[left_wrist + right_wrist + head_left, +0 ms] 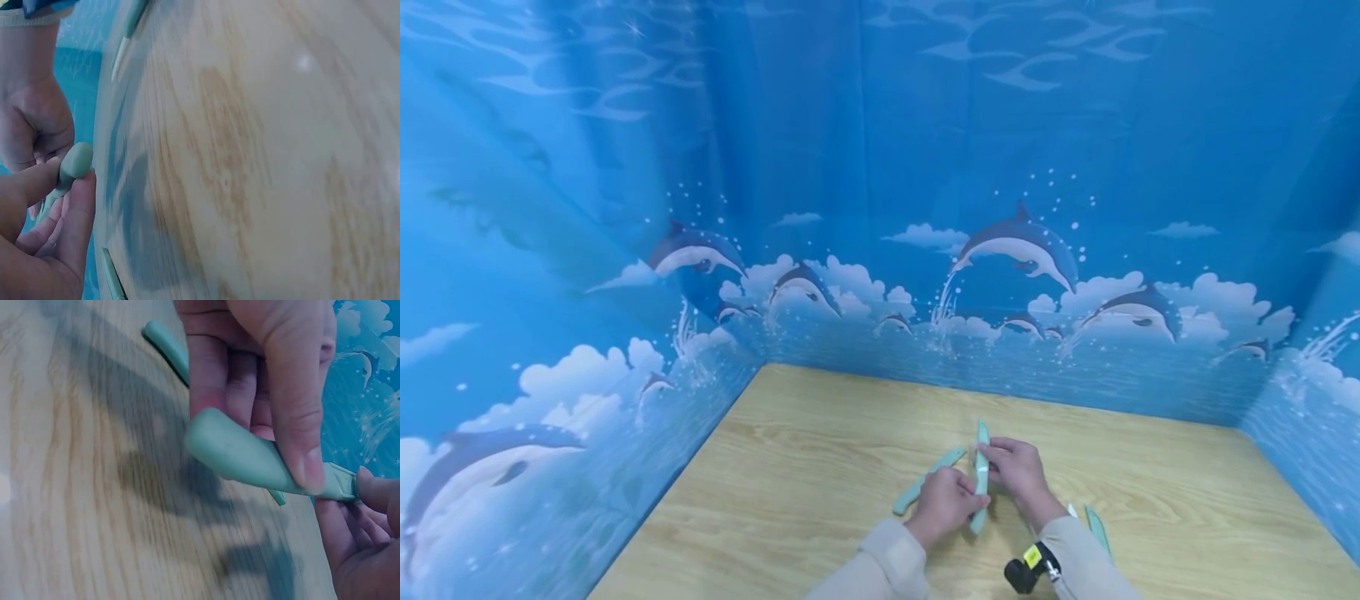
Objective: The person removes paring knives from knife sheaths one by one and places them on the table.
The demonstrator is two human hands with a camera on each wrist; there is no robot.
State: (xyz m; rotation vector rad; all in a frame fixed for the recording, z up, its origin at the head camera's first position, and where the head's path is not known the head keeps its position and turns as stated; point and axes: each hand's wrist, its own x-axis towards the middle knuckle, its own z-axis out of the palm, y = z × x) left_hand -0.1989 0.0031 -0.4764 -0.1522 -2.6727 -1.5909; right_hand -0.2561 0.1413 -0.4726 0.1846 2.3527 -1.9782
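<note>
Right wrist view: shows a recess in the held green piece [340, 481], hidden in the left wrist view.
Head view: shows the right loose piece [1097, 529] and a white tip [1072, 510] beside it, both outside the right wrist view.
Green pieces: three; one held above the worktop [820, 467], between the hands; left loose piece [917, 492] and right one lie there.
Left hand [946, 502]: narrow grip, pinching the near end.
Right hand [1017, 469]: narrow grip, pinching the far part.

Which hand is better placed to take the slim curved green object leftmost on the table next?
Likely the left hand: it's nearer that object; the right hand is beyond the held long green piece.
</note>
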